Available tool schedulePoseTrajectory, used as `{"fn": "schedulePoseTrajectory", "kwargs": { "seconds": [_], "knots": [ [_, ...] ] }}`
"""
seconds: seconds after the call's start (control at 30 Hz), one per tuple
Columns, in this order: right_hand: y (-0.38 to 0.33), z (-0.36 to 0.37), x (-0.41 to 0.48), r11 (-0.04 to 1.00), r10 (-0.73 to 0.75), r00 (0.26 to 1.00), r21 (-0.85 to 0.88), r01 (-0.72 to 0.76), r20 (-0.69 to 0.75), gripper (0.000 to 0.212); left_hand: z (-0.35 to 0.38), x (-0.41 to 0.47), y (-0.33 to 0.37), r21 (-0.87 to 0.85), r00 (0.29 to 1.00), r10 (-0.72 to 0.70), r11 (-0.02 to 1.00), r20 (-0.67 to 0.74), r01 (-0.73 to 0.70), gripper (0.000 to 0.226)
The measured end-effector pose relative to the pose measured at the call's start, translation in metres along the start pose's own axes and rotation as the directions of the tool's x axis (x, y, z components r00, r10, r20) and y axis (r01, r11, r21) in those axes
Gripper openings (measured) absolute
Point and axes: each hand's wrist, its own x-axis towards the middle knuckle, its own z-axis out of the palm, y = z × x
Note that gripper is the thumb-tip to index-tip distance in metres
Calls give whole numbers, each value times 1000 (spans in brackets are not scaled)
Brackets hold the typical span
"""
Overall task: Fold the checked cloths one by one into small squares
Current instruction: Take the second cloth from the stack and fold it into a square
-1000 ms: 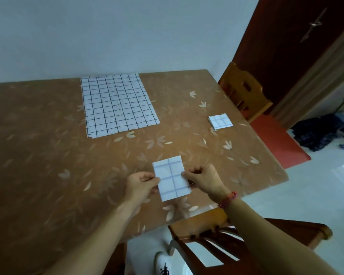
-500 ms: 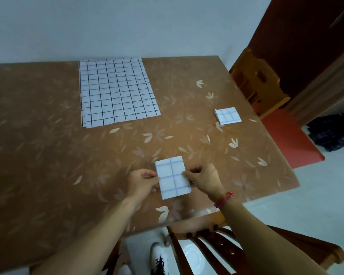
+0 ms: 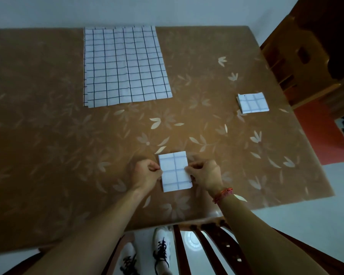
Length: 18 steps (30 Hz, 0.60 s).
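Note:
A small folded checked cloth (image 3: 174, 171) lies flat on the brown flowered table (image 3: 58, 145) near its front edge. My left hand (image 3: 147, 173) pinches its left edge and my right hand (image 3: 206, 174) pinches its right edge, fingers curled. A stack of unfolded white checked cloths (image 3: 123, 66) lies spread at the back of the table. A finished small folded square (image 3: 252, 102) rests at the right side of the table.
A wooden chair (image 3: 286, 62) stands past the table's right edge, and another chair back (image 3: 207, 247) is below the front edge. My shoes (image 3: 161, 253) show on the pale floor. A red mat (image 3: 322, 135) lies to the right.
The view has tipped further down and closer over the table. Both hands stay pinched on the sides of the folded cloth, which has not visibly moved.

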Motion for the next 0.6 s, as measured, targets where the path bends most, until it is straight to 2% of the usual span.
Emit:
{"fn": "schedulePoseTrajectory", "kwargs": {
  "seconds": [0.37,0.43,0.5,0.6],
  "knots": [
    [7,-1,3,993,-82,997,-87,82,-1,19,4,3,-7,104,995,96,990,-33,-92,17],
    [7,-5,1,984,-139,990,-120,135,-23,19,0,0,-11,153,983,178,973,-36,-171,9],
    [6,-8,-2,962,-237,970,-150,228,-47,22,-3,-2,-17,239,938,346,914,-34,-328,3],
    [3,-5,-8,863,-455,885,-295,410,-103,25,0,0,-31,332,840,543,790,14,-516,18]
  ]
}}
